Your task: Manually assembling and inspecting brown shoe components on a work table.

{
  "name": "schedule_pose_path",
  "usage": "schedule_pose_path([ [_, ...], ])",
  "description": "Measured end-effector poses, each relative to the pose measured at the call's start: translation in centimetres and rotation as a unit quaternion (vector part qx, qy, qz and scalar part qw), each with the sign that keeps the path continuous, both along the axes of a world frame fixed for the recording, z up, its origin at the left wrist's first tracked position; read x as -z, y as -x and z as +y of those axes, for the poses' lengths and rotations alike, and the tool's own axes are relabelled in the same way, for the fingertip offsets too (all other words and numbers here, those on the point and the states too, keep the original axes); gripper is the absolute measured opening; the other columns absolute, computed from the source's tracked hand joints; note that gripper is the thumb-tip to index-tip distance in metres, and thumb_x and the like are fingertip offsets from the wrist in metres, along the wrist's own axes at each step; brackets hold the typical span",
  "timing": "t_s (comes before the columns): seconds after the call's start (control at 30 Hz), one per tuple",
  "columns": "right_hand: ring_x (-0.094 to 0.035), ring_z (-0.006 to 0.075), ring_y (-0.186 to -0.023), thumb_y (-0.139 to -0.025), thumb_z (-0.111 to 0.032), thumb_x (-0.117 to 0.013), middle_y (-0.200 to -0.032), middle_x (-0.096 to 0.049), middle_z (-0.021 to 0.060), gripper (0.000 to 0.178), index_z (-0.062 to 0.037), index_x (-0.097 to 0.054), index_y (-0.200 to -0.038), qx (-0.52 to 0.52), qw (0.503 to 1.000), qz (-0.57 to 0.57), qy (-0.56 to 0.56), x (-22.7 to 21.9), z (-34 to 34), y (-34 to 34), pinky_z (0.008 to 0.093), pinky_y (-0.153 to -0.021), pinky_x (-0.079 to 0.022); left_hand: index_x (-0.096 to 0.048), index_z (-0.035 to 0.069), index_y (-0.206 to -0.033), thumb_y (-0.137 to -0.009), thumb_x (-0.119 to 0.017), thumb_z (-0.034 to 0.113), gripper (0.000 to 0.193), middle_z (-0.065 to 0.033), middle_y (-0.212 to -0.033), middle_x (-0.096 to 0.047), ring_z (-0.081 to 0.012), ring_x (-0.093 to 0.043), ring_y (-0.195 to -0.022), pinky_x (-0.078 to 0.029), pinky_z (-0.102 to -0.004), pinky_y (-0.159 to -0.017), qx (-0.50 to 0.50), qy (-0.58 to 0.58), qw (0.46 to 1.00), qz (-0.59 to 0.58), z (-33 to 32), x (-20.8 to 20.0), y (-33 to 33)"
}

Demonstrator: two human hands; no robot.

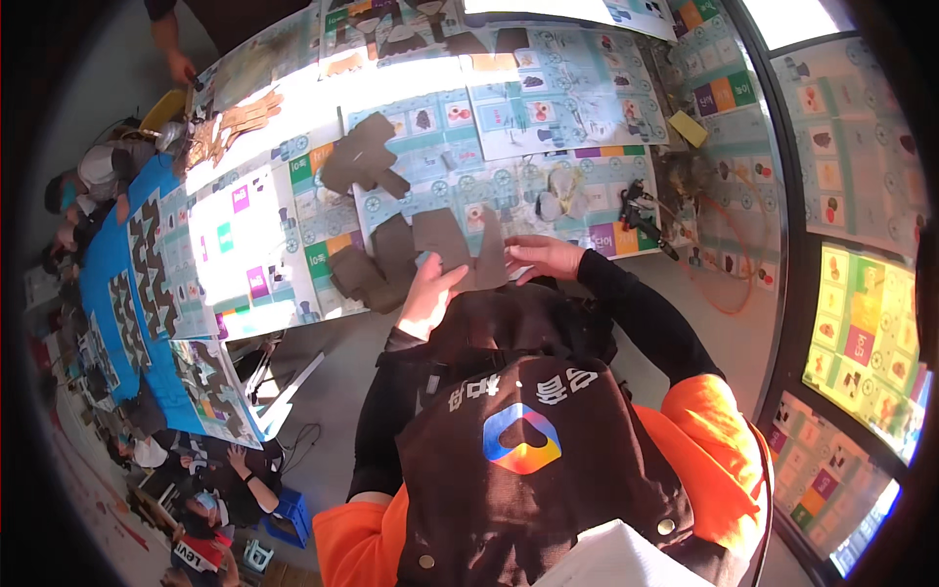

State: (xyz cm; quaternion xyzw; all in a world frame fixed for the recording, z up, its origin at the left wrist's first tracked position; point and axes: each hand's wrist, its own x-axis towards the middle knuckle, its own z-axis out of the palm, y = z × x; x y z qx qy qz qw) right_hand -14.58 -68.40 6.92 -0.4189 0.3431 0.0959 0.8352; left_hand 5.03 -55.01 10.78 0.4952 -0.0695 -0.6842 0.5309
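At the near edge of the table, my left hand [427, 293] grips the lower left of a flat grey-brown cut-out piece [445, 238], its thumb lying on top. My right hand [545, 258] pinches the right edge of a narrow pointed part [492, 249] of the same colour. Whether both parts are one sheet, I cannot tell. Left of my left hand lies a pile of similar cut pieces [367, 274], partly overlapping. Farther off, another dark cluster of cut pieces [367, 157] rests on the printed table cover [430, 181].
A black spray-gun-like tool [641, 212] with an orange hose [751, 264] lies to the right. Near it sits a crumpled clear wrapped item [562, 193]. Brown cut strips [235, 127] are at the far left. People work along a blue table [98, 264] at left.
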Motion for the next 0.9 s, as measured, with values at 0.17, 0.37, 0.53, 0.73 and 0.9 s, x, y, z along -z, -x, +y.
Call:
schedule_pose_path([
  [0.17, -0.056, 0.0112, -0.073, -0.078, -0.017, -0.063, -0.082, -0.057, 0.0014, 0.023, -0.0094, -0.050, -0.095, 0.293, 0.955, 0.030, -0.027, 3.4, -4.8, 5.7, 0.0255, -0.063, -0.044, -0.048, 0.004, -0.095, -0.079, -0.059, 0.011, 0.020, -0.0039, -0.092, -0.055, -0.0102, -0.054, -0.083, -0.043, -0.0239, -0.069, 0.036, -0.070, 0.997, -0.019, -6.1, 7.3, 7.1],
  [0.37, -0.060, 0.0135, -0.066, -0.078, -0.007, -0.060, -0.076, -0.061, 0.0060, 0.016, -0.0068, -0.049, -0.090, 0.325, 0.940, 0.077, 0.062, 7.7, -9.3, 11.8, 0.0230, -0.049, -0.044, -0.050, 0.000, -0.072, -0.072, -0.067, 0.019, 0.026, -0.0051, -0.064, -0.052, -0.0105, -0.046, -0.059, -0.038, -0.0252, -0.053, 0.085, -0.082, 0.917, -0.380, -10.5, 12.8, 14.1],
  [0.53, -0.061, 0.0146, -0.068, -0.079, -0.010, -0.059, -0.079, -0.061, 0.0052, 0.021, -0.0062, -0.049, -0.097, 0.300, 0.947, 0.098, 0.059, 10.3, -10.2, 12.8, 0.0237, -0.052, -0.045, -0.053, 0.000, -0.081, -0.071, -0.069, 0.016, 0.025, -0.0066, -0.067, -0.056, -0.0123, -0.052, -0.059, -0.043, -0.0260, -0.055, -0.006, -0.096, 0.905, -0.414, -12.0, 15.3, 15.7],
  [0.73, -0.061, 0.0160, -0.064, -0.080, -0.009, -0.057, -0.077, -0.061, 0.0092, 0.016, -0.0014, -0.047, -0.090, 0.304, 0.941, 0.126, 0.086, 12.1, -10.6, 12.4, 0.0252, -0.047, -0.046, -0.053, 0.000, -0.084, -0.076, -0.064, 0.012, 0.018, -0.0048, -0.072, -0.055, -0.0095, -0.053, -0.061, -0.045, -0.0226, -0.049, -0.009, -0.142, 0.913, -0.382, -12.2, 16.5, 16.3],
  [0.9, -0.061, 0.0183, -0.061, -0.081, -0.010, -0.054, -0.075, -0.061, 0.0117, 0.015, 0.0014, -0.047, -0.087, 0.292, 0.939, 0.168, 0.073, 12.8, -11.0, 12.5, 0.0272, -0.043, -0.046, -0.053, -0.002, -0.083, -0.080, -0.059, 0.017, 0.020, -0.0059, -0.071, -0.055, -0.0108, -0.054, -0.059, -0.046, -0.0232, -0.046, -0.026, -0.207, 0.919, -0.335, -12.9, 15.7, 17.0],
])
